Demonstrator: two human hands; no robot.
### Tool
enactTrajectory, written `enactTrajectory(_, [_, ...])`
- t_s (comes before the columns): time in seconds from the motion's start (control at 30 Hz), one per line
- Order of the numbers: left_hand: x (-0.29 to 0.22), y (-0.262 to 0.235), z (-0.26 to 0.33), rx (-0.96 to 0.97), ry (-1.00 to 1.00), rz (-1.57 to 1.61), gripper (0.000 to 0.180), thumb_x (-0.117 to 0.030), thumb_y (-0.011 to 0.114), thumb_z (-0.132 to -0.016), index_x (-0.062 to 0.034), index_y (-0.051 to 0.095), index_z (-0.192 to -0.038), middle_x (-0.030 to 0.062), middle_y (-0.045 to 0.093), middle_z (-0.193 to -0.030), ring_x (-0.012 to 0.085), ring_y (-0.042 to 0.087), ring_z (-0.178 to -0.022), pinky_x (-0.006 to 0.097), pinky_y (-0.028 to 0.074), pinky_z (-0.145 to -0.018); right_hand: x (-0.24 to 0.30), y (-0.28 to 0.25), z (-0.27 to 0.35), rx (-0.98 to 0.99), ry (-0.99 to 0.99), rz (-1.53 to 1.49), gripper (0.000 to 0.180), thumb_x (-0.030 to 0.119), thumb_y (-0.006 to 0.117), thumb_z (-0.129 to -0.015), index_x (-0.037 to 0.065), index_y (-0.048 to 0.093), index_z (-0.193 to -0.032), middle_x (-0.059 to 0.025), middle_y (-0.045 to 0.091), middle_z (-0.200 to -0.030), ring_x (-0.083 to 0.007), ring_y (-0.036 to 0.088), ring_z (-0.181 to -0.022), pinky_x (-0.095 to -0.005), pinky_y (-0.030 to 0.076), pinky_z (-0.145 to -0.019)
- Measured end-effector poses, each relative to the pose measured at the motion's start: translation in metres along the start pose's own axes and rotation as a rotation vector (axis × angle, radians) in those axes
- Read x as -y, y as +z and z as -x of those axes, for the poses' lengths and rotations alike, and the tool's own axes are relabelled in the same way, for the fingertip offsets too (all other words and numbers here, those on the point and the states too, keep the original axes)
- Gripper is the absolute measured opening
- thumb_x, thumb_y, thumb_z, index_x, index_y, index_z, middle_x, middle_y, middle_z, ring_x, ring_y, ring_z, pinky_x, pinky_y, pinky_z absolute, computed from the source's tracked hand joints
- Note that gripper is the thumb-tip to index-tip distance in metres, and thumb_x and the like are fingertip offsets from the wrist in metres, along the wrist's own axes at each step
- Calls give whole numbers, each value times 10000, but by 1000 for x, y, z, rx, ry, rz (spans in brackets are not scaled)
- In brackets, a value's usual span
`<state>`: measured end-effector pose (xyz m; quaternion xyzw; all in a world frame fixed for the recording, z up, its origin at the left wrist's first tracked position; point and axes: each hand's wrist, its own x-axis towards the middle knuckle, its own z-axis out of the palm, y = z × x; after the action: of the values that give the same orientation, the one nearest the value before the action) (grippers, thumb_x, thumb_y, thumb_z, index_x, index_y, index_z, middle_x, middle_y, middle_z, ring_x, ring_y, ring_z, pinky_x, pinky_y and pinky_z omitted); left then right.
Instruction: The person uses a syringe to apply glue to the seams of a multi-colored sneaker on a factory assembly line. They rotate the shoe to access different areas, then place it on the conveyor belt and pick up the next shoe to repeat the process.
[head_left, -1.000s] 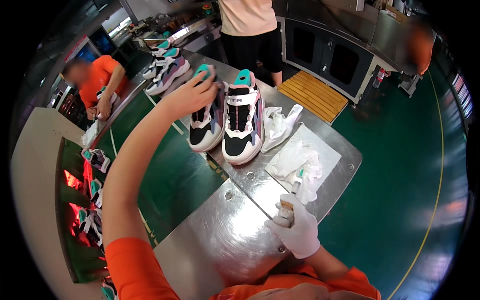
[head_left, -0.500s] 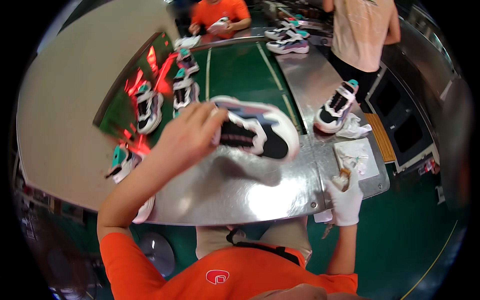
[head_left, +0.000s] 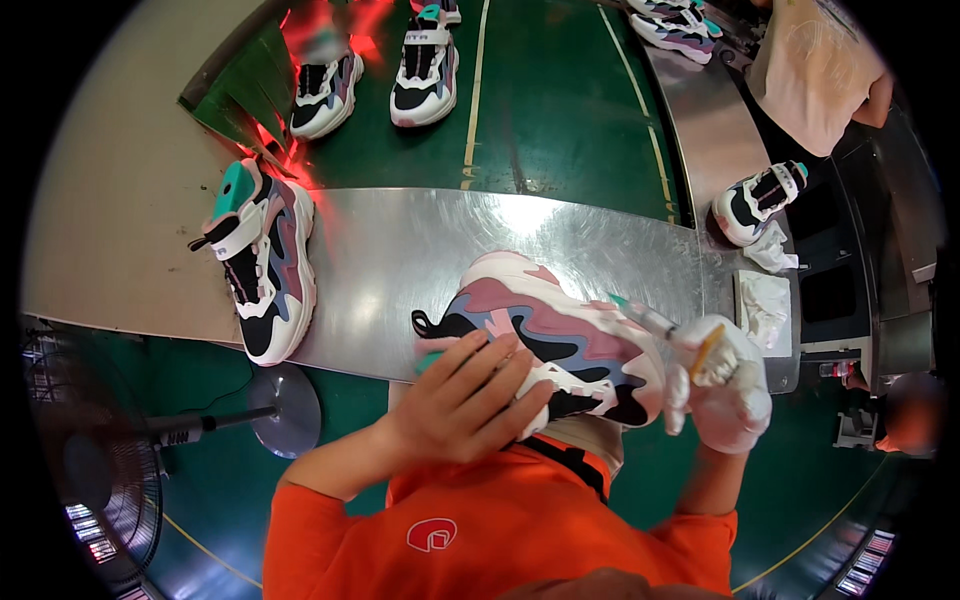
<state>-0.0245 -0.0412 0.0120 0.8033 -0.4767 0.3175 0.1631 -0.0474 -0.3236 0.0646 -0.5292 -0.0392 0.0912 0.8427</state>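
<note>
My left hand grips a white, pink, blue and black sneaker by its upper near the ankle opening. The shoe is turned on its side in front of my body, its thick white sole facing away from me. In my white-gloved right hand, by the toe, is a slim clear syringe with a teal tip pointing at the sole edge. A yellow-brown strip and crumpled white material also show between the gloved fingers. Whether the tip touches the shoe I cannot tell.
A matching sneaker stands at the left on the metal table. More sneakers sit on the green belt. At the right are another sneaker and a white tissue pad. A fan stands lower left; a person is far right.
The sneaker has come nearer my body and turned onto its side. My gloved right hand has risen from the table's right corner to the shoe's toe, and the syringe now shows.
</note>
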Motion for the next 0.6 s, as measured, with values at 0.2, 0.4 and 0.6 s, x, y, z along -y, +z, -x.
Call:
enactTrajectory(0.2, [-2,4,-6,-6,-78,4,195,-136,607,-860,-134,594,-1054,61,663,-1066,222,628,-1045,370,459,-957,-11,14,-43,167,175,-175,782,370,764,-626,-175,479,-1110,-225,611,-726,-265,606,-540,-311,520,-468])
enactTrajectory(0.4, [0,3,-8,22,-75,16,193,-146,546,-877,-126,602,-1061,58,665,-1043,221,625,-1036,378,455,-955,-11,9,-54,217,256,-195,801,360,776,-613,-197,471,-1100,-273,611,-799,-276,614,-572,-344,523,-502])
enactTrajectory(0.6, [2,2,-10,40,-64,30,212,-164,531,-878,-118,603,-1073,66,663,-1041,227,622,-1033,384,457,-947,-11,7,-57,212,299,-208,772,309,783,-576,-194,490,-1081,-307,592,-989,-270,620,-614,-347,521,-530])
